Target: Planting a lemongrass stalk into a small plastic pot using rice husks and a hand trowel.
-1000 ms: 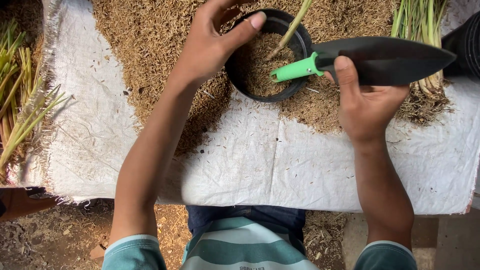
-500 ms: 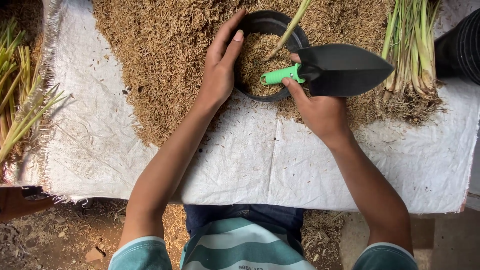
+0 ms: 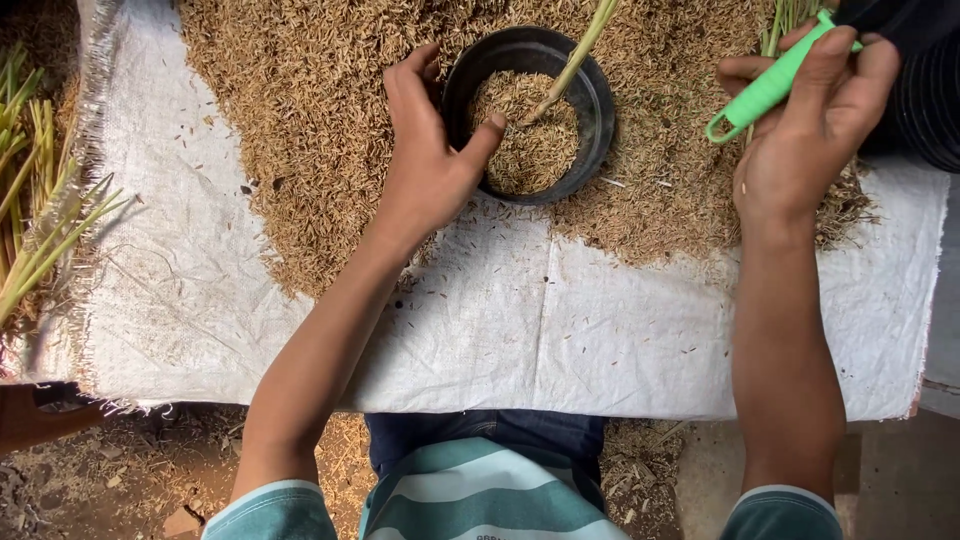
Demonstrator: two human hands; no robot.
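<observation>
A small black pot (image 3: 598, 110) filled with brown husk stands on a white woven sack (image 3: 560, 330), and a pale green plant stalk (image 3: 580, 55) sticks up out of it. My left hand (image 3: 425, 165) grips the pot's near-left rim, thumb hooked inside. Over at the upper right, my right hand (image 3: 805, 125) is shut on the green handle of a trowel (image 3: 765, 88); its black blade runs out of view at the top right corner.
Loose husk (image 3: 300, 110) is heaped across the back of the sack. A bundle of green stalks with roots (image 3: 790, 25) lies behind my right hand. More green shoots (image 3: 30, 200) lie off the sack's left edge. Bare ground shows below the sack's front edge.
My right hand has carried the trowel away from the pot, up and to the right. My left hand has shifted from resting over the pot's rim to gripping its near-left side.
</observation>
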